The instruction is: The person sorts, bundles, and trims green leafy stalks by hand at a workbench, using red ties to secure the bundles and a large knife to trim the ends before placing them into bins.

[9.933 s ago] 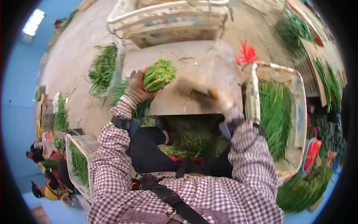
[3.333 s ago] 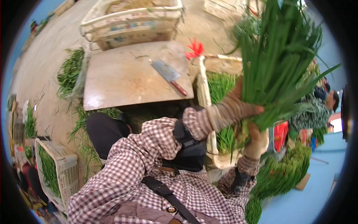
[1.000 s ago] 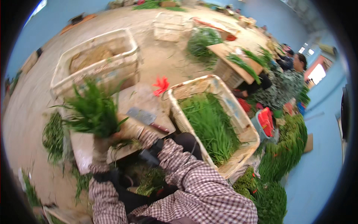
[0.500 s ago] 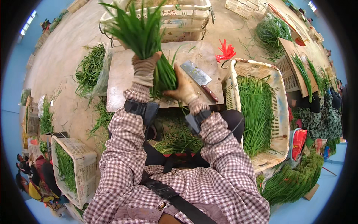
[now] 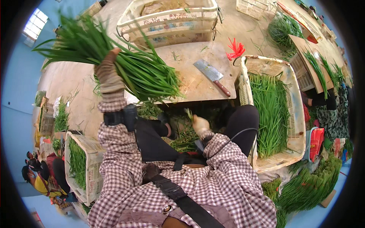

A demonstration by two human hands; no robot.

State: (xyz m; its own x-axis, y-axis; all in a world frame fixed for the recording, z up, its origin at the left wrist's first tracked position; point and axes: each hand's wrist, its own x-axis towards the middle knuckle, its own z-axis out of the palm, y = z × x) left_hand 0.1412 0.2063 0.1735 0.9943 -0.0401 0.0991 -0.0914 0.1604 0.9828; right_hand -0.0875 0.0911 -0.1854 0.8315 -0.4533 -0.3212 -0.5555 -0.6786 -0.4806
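My left hand [image 5: 110,76], in a striped work glove, is closed round a large bunch of chives [image 5: 148,76]. The bunch is tilted, leaf tips fanning to the upper left and stalk ends above the board's left part. My right hand [image 5: 200,125], in a pale glove, is low between my knees, below the board's near edge. Its fingers look closed; a blurred pale-green scrap shows by their tips, too unclear to name. A cleaver [image 5: 208,71] with a wooden handle lies on the board [image 5: 190,53], touched by neither hand.
To the right stands a white crate [image 5: 262,166] of chives. Red ties [image 5: 235,49] lie beyond it. Stacked crates [image 5: 167,28] stand behind the board. Leaf trimmings [image 5: 186,137] litter the floor between my feet. Another crate [image 5: 93,171] is at left.
My left hand has swung the chives left and tilted them over. My right hand has left the bunch and dropped toward my lap. The cleaver stays on the board.
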